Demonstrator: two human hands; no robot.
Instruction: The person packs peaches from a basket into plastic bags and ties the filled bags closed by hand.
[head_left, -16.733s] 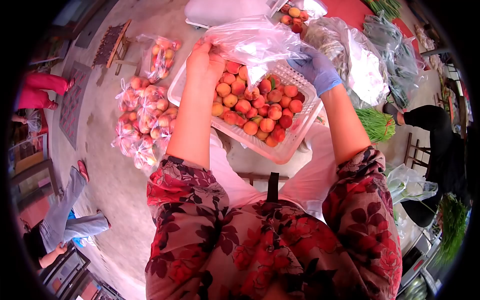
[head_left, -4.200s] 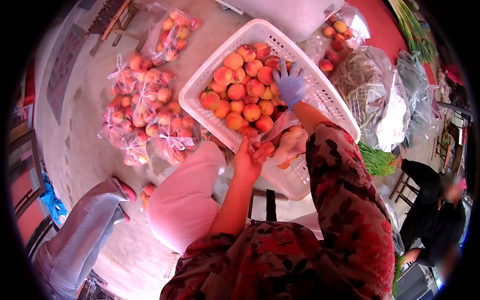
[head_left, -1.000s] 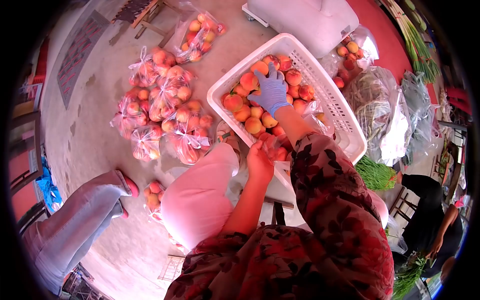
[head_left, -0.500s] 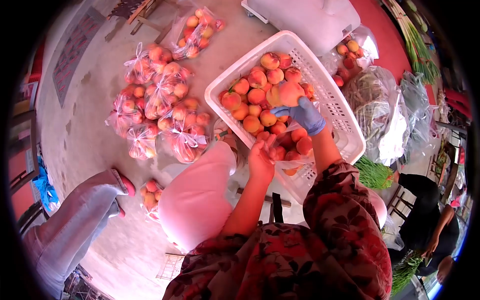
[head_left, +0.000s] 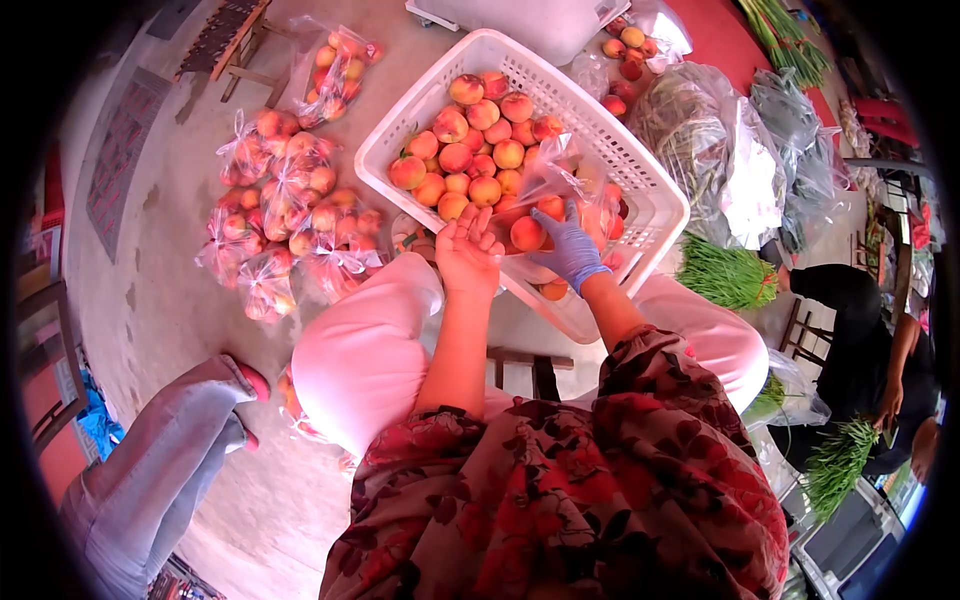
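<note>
Peach [head_left: 526, 233] sits between parted thumb and fingers of the right hand [head_left: 578, 252], left hand [head_left: 468, 258] half-curled.

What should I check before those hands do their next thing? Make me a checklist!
1. Right hand gloved: ok, blue glove on.
2. Left hand gloved: not ok, bare, palm up.
3. Loose peaches in the white crate: ok, plenty.
4. Clear bag by the right hand: ok, it's there.
5. Right hand gripping the nearest peach: cannot tell.
</note>
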